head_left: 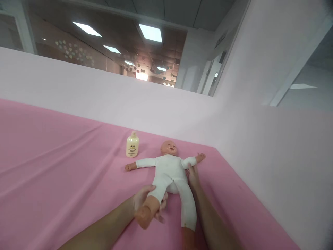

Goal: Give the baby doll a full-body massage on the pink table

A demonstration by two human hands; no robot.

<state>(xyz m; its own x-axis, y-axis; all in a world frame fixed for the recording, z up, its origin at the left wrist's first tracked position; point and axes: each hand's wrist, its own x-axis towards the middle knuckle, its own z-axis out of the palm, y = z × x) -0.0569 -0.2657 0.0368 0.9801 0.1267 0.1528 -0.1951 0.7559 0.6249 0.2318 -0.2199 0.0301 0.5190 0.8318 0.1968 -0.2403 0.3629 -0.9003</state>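
A baby doll (170, 170) with a white cloth body lies on its back on a pink sheet (85, 166), head toward the wall and arms spread. My left hand (144, 195) is wrapped round the doll's leg on the left, thumb on top and fingers underneath; that leg is raised toward me. By the doll's arm on the right is my right hand (193, 175), its thumb and fingers against the upper arm, partly hidden behind the doll's side. The doll's other leg lies stretched out beside my right forearm.
A cream-coloured bottle (132, 146) with dark print stands upright left of the doll's head. White walls (244, 114) border the sheet at the back and right. A wide window (117, 41) sits above the back wall.
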